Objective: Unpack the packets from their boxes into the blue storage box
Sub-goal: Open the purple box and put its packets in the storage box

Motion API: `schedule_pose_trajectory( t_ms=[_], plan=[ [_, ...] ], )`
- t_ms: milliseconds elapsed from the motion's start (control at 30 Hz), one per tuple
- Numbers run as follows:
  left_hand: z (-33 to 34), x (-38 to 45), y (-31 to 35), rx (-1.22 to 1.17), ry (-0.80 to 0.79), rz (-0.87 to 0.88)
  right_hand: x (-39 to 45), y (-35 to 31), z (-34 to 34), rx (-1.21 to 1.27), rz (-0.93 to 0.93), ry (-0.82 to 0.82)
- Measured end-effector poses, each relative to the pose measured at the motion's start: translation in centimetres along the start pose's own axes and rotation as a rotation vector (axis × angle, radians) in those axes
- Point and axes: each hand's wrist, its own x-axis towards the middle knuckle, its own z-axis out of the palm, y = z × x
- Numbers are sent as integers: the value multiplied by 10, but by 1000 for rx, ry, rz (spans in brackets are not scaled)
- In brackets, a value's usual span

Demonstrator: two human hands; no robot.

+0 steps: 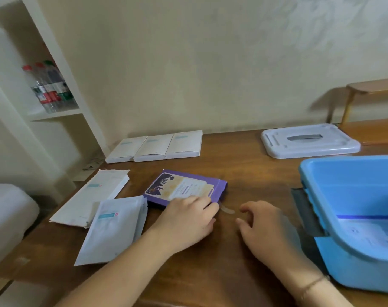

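left hand fingertips rest on purple box near edge.

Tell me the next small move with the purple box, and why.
Probably pinch the loose tape tab at the purple box near end and peel it. The left hand rests on that end, the right hand hovers open beside the tab, and the box looks still closed.

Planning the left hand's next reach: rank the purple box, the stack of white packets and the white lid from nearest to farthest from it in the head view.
1. Purple cardboard box: under the left hand's fingertips.
2. Stack of white foil packets: just to its left.
3. White plastic lid: far right, at the wooden table's back.
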Motion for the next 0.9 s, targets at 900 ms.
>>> schedule_pose_trajectory(
  t_ms=[900],
  plan=[
    [-22,-64,-24,-775,929,-794,-1,-71,4,-62,-910,290]
  ],
)
